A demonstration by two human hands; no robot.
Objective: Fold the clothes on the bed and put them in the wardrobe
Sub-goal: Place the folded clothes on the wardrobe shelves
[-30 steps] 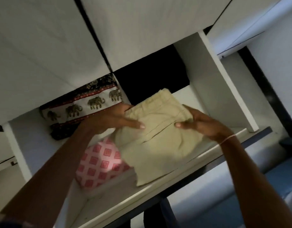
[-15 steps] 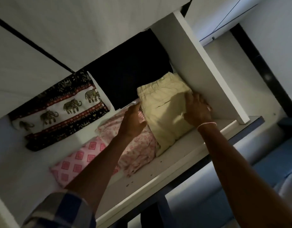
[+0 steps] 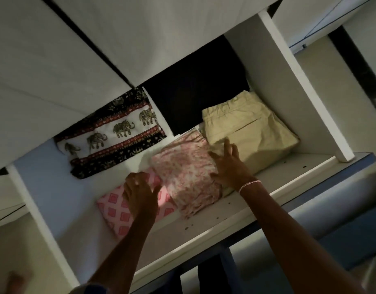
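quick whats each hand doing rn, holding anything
Left hand: open, fingers relaxed over the pink diamond cloth, gripping nothing.
Right hand: open, fingers spread by the beige trousers, holding nothing.

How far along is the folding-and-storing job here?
Done: folded beige trousers, a pink floral piece, a pink diamond-print piece and an elephant-print piece lie on the wardrobe shelf. In hand: the left hand rests on the diamond-print piece, the right hand where floral piece meets trousers; neither grips. Left: cannot tell; no unfolded clothes in view.
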